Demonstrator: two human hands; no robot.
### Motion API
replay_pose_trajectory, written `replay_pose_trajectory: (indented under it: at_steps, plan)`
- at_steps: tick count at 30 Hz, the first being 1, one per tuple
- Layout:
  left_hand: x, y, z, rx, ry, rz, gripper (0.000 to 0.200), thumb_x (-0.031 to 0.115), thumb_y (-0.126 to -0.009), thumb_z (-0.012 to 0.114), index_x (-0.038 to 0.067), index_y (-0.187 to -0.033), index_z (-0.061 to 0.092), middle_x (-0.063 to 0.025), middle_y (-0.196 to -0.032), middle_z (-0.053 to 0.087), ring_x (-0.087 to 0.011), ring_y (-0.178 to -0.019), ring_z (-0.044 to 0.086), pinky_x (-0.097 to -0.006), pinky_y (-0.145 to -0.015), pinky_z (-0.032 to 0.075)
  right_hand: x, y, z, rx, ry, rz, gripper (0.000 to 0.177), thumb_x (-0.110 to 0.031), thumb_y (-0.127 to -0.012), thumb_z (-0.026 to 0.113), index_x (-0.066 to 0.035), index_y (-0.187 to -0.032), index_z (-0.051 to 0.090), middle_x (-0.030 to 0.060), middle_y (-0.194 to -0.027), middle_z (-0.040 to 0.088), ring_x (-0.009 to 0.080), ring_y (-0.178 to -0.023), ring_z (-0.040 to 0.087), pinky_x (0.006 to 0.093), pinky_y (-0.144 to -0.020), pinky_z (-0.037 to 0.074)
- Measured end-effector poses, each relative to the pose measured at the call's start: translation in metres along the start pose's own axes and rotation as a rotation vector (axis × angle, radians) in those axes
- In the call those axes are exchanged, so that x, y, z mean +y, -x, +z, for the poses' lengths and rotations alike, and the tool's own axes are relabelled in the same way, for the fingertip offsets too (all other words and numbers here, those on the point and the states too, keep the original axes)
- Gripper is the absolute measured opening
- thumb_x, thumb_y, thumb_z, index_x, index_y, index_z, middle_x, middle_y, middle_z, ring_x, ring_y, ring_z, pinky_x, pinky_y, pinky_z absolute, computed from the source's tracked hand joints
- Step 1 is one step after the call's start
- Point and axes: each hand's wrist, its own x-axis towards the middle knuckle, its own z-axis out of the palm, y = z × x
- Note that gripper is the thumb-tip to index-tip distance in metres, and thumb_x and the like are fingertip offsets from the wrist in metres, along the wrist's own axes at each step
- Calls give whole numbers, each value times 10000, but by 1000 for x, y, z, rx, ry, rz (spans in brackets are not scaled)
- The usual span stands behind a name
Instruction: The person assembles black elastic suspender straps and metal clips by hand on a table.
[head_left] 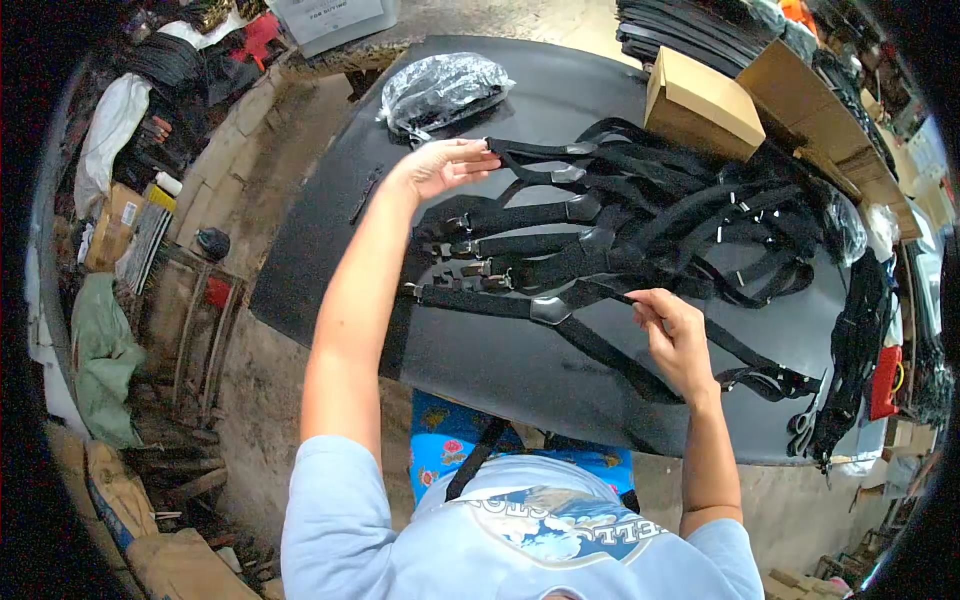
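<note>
Several black suspenders (590, 240) with metal clips and dark leather joining patches lie spread on the black table (480, 355). My left hand (447, 168) is at the far left of the pile, its thumb and fingers closed on the end of one black strap. Nearer to me, my right hand (668, 328) pinches a black strap just right of the leather patch (550, 309) of the nearest suspender. That suspender's clip end points left, and its other straps run toward the right and front. The far ends tangle together at the right.
A clear plastic bag (445, 92) of black items lies behind my left hand. A cardboard box (705, 100) stands at the back right. Scissors (803, 428) rest at the right edge, near a hanging black bundle (850, 360). A metal-framed stool (195, 330) is at the left.
</note>
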Motion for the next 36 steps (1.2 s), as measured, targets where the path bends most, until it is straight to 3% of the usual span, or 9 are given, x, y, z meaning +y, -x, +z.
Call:
replay_pose_trajectory:
  at_steps: [3,7,13,15,21,23,25,29,36]
  plan:
    - [-25,-20,7,210,291,109,309,188,-840,716,-16,-1038,594,-174,-1149,618,-307,-1169,561,-396,-1022,447,-6,0,1,22,-2,8,161,5,-848,579,-13,-998,636,146,-816,636,236,-697,623,307,-636,477]
    - [-32,-36,31,427,667,264,240,192,-842,700,7,-953,596,-159,-1078,639,-302,-1092,582,-447,-1015,430,-14,-2,-2,4,16,65,143,-30,-868,596,-14,-1003,640,137,-765,634,193,-628,602,281,-589,460]
    - [-42,-70,57,553,618,370,242,234,-922,621,47,-1061,557,-129,-1036,649,-292,-998,625,-460,-965,455,-10,-5,-2,170,-214,305,185,-110,-958,526,-21,-1103,599,10,-652,534,69,-574,451,233,-533,386]
    - [-44,-75,57,591,829,356,250,257,-952,572,50,-1087,538,-129,-1070,649,-294,-1061,610,-449,-969,458,-3,-3,3,178,-343,290,205,-111,-964,510,-33,-1144,572,-8,-661,517,62,-574,434,227,-527,370]
    - [-48,-46,66,725,485,408,280,253,-939,605,75,-1149,550,-68,-1073,683,-225,-878,689,-411,-825,513,5,2,-2,27,-574,348,217,-123,-969,507,-51,-1173,500,-6,-693,565,36,-556,436,197,-494,348]
    - [-48,-36,74,641,107,543,286,207,-929,624,77,-1177,567,-58,-1094,682,-177,-938,671,-357,-825,481,2,-1,0,48,-633,366,194,-158,-977,509,-50,-1134,478,47,-684,624,39,-473,435,191,-432,330]
    - [-42,-19,101,421,214,546,337,119,-940,587,40,-1263,532,-68,-1140,668,-145,-1068,618,-291,-922,402,-4,-6,2,52,-693,373,196,-179,-980,508,-52,-1124,468,73,-673,636,45,-434,425,189,-407,318]
    - [-43,-4,135,92,40,696,416,14,-943,520,7,-1348,425,-159,-1204,624,-216,-1089,623,-300,-902,484,-14,-20,2,59,-863,373,226,-212,-985,505,-47,-1129,448,116,-653,644,61,-379,410,188,-384,308]
    - [-37,20,171,-79,-172,725,548,-55,-918,517,2,-1416,295,-210,-1160,632,-228,-1066,635,-274,-908,497,-35,-35,-4,40,-1080,364,243,-201,-972,520,-32,-1139,467,122,-624,623,68,-371,397,190,-390,306]
